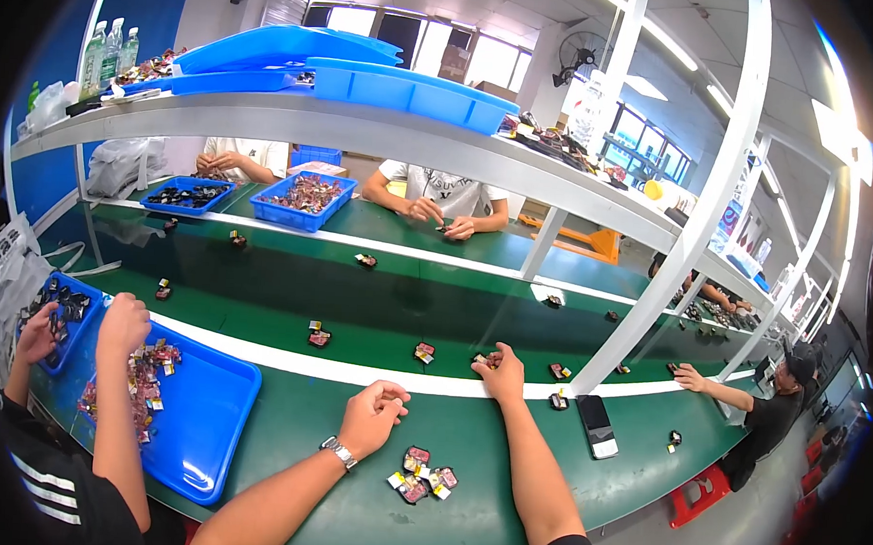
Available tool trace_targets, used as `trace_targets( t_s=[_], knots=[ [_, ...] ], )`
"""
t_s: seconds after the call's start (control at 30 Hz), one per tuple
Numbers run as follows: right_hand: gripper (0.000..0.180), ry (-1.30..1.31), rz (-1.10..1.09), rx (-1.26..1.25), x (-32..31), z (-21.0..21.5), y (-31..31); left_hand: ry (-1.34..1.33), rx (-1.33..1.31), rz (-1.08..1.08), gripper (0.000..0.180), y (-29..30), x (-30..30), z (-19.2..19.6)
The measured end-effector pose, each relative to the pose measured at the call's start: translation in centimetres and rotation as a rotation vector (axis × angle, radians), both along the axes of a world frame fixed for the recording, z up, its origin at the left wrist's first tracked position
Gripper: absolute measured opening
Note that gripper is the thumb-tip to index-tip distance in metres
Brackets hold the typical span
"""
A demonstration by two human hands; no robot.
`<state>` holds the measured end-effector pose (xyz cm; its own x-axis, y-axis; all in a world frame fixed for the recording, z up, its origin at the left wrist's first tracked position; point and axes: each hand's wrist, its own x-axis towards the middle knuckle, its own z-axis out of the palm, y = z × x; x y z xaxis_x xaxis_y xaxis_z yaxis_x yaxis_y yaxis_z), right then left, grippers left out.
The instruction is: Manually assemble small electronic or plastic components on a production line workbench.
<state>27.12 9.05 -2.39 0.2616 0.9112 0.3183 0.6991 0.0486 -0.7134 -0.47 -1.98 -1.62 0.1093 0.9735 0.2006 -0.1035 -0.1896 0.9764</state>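
My right hand reaches to the white edge of the green conveyor, its fingers closed on a small dark-and-red electronic part. My left hand, with a metal watch at the wrist, hovers over the green tabletop, fingers loosely curled and apart, nothing visible in them. Between my forearms lies a small pile of reddish electronic parts with white and yellow labels. More such parts sit spaced along the belt, among them one part left of my right hand and another part to its right.
A blue tray with parts stands at left, where a co-worker's hands work. A black-and-white phone-like slab lies at right. White shelf posts rise beyond the belt. Other people sit opposite; one stands far right near a red stool.
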Motion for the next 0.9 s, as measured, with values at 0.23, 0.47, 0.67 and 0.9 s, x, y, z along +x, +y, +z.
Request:
trace_targets(
  t_s=[0.23,0.47,0.67,0.9],
  knots=[
    [0.071,0.067,0.458,0.138,-3.5,1.7,-6.1,-0.015,-0.065,-0.053,0.018,0.3,-0.5,0.1],
    [0.081,-0.138,0.826,0.161,-8.1,6.2,-13.0,0.067,-0.266,-0.522,0.037,0.9,-1.9,0.5],
    [0.062,-0.155,0.781,0.305,-8.1,5.5,-12.4,-0.139,-0.278,-0.459,0.037,0.3,-1.4,1.2],
    [0.024,-0.064,0.597,0.222,-8.7,4.4,-12.8,-0.182,-0.278,-0.416,0.038,-0.1,-0.8,1.3]
  ],
)
